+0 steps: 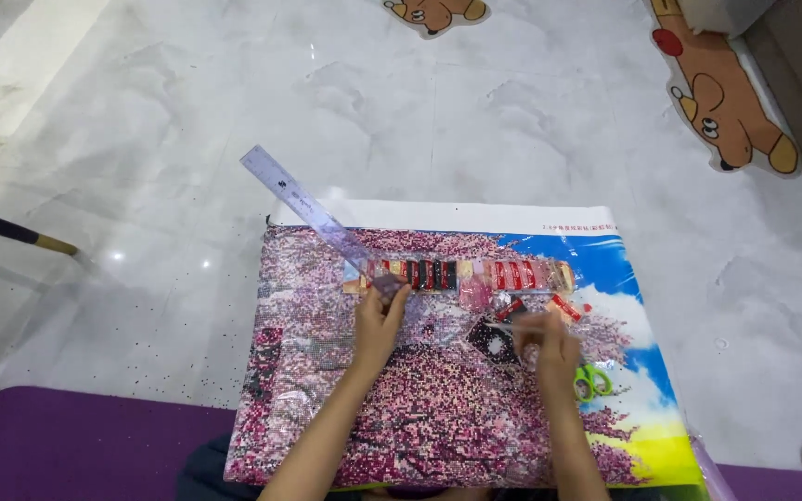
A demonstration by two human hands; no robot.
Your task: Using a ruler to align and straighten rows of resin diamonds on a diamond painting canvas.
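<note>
Holding a clear ruler (pixel 313 212) by its near end, the left hand (pixel 381 320) has its fingers pinched shut on it above a bead-mosaic canvas (pixel 438 408) of pink blossom trees and blue sky that lies flat on the marble floor (pixel 512 111). The ruler's long axis runs diagonally, its far end pointing up and to the left, out past the canvas's top left corner and over bare floor. Just right of the left hand, a row of small bead packets (pixel 461 275), red, dark and pale, lies across the canvas, crowding the ruler's near end. The right hand (pixel 549 341) is blurred, lowered over more small packets and a crumpled clear bag (pixel 498 339); whether it grips anything cannot be told. Green-handled scissors (pixel 590 379) rest just to its right. Tiny loose beads speckle the floor to the left of the canvas. A dark stick (pixel 11 232) and cartoon floor stickers (pixel 721 93) lie well apart, and a purple mat (pixel 67 445) borders the near edge.
</note>
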